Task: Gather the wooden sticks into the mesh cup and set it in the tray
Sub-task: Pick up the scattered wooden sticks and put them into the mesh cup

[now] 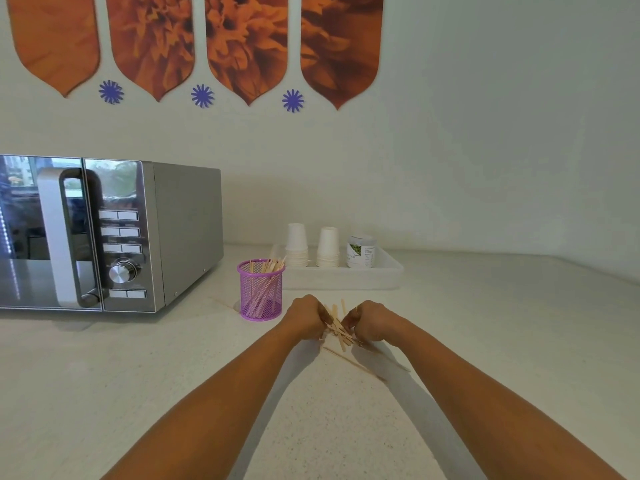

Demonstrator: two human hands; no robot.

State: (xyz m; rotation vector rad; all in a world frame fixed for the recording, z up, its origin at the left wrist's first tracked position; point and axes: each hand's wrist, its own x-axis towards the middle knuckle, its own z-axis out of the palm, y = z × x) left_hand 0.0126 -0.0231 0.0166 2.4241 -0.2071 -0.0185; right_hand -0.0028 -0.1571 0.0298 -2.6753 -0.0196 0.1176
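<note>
Mid-desk (173,375), the left grip (306,317) and the right grip (369,322) are both curled, pinching a loose, crossed bundle of wooden sticks (337,327) held between them. A few stray sticks (349,360) lie flat toward the near edge. The mesh cup (260,292), already holding sticks, stands upright near the hands on the left-edge side. The tray (381,275) sits behind it by the back edge. The sticks look light, stiff and thin, so they will probably fan out or slip. It seems best to square them parallel and hold them around the middle. The cup is probably light and easy to tip, so take it round the wall.
</note>
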